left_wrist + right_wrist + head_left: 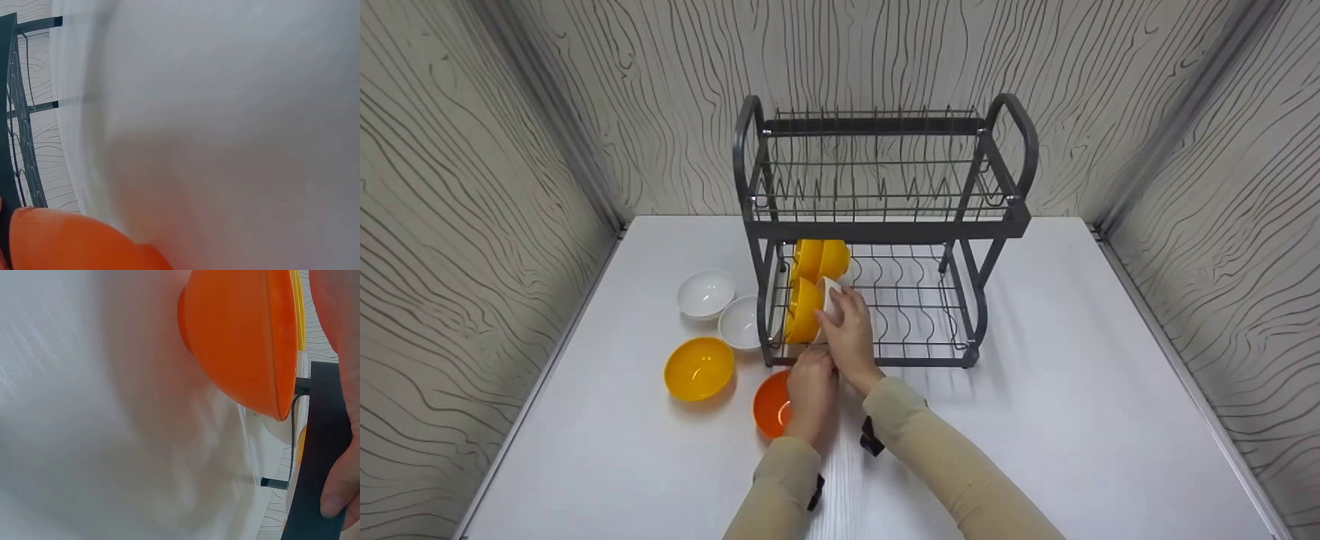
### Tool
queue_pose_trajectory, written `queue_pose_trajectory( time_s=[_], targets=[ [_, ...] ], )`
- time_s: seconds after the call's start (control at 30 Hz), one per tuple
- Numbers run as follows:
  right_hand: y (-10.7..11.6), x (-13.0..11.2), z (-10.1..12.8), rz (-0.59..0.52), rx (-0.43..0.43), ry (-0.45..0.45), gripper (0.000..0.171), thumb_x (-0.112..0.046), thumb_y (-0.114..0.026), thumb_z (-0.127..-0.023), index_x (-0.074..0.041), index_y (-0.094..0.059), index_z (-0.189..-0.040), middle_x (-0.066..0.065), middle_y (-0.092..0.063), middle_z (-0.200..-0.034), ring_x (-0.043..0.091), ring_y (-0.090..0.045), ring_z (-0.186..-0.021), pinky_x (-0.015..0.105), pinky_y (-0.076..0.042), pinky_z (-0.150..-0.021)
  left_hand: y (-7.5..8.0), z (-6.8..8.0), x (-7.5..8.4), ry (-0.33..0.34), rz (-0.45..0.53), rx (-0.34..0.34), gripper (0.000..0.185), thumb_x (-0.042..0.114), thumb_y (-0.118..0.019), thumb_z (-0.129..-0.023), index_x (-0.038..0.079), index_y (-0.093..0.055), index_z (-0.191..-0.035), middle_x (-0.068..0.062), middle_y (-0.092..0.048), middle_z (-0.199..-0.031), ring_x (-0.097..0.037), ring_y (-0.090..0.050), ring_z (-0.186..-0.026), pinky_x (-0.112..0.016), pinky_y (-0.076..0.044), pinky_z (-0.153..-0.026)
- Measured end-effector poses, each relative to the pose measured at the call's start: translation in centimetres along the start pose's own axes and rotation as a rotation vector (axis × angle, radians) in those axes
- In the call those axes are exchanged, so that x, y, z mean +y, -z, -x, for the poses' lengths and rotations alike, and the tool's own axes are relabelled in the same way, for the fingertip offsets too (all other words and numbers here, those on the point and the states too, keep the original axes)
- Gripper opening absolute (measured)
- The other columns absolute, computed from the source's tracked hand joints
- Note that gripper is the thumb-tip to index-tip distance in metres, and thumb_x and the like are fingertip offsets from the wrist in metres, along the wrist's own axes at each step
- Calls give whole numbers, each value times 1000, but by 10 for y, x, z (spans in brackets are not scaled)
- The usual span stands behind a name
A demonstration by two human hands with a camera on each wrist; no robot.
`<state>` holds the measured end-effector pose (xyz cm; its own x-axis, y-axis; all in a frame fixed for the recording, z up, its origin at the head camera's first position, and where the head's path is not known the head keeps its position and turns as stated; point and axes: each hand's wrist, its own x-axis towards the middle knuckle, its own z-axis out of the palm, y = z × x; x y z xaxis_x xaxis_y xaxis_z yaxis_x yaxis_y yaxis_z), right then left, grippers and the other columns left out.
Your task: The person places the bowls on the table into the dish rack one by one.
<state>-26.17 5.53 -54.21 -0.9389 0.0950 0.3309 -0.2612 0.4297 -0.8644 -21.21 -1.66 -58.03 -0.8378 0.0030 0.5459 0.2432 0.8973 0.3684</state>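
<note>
A dark grey two-tier dish rack [885,229] stands at the back of the white table [1072,390]. Two yellow bowls [802,311] stand on edge at the left of its lower tier. My right hand [847,330] reaches into that tier and grips a white bowl [829,289], held on edge against the nearer yellow bowl. My left hand [812,386] lies over the right rim of an orange bowl [769,405] on the table, fingers curled at the rack's front rail. In the right wrist view a fingertip [337,495] presses on that dark rail [318,455] beside the orange bowl [236,337].
Left of the rack on the table sit a yellow bowl [699,367] and two white bowls [706,292] [739,322], all mouth up. The rack's upper tier holds nothing. Patterned walls close in the table on three sides. Bare tabletop lies to the right.
</note>
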Motion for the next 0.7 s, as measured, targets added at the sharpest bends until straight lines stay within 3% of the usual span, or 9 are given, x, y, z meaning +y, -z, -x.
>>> queue_pose_trajectory(
  time_s=[0.43, 0.6, 0.7],
  targets=[
    [3, -6, -3, -8, -39, -35, 44, -24, -65, -86, -9, -53, -126, 10, -41, -139, 25, -39, -130, 38, -34, -109, 1, -1, 0, 15, 55, -40, 8, 6, -65, -80, 10, -71, -78, 0, -69, -75, -16, -63, -74, -30, -54, -73],
    [13, -8, -5, 9, -92, -26, 47, -25, -64, -86, -10, -52, -129, 8, -43, -141, 26, -38, -132, 39, -32, -111, 3, -2, 0, 5, 75, -61, 9, 7, -65, -81, 13, -71, -77, 1, -67, -73, -15, -62, -72, -30, -53, -70],
    [20, -7, -6, 14, -147, -35, 47, -25, -63, -88, -12, -51, -131, 8, -43, -142, 26, -38, -133, 40, -31, -111, 4, 0, -1, 0, 104, -86, 11, 6, -65, -81, 15, -73, -82, 3, -69, -77, -14, -63, -77, -30, -53, -76]
  ],
)
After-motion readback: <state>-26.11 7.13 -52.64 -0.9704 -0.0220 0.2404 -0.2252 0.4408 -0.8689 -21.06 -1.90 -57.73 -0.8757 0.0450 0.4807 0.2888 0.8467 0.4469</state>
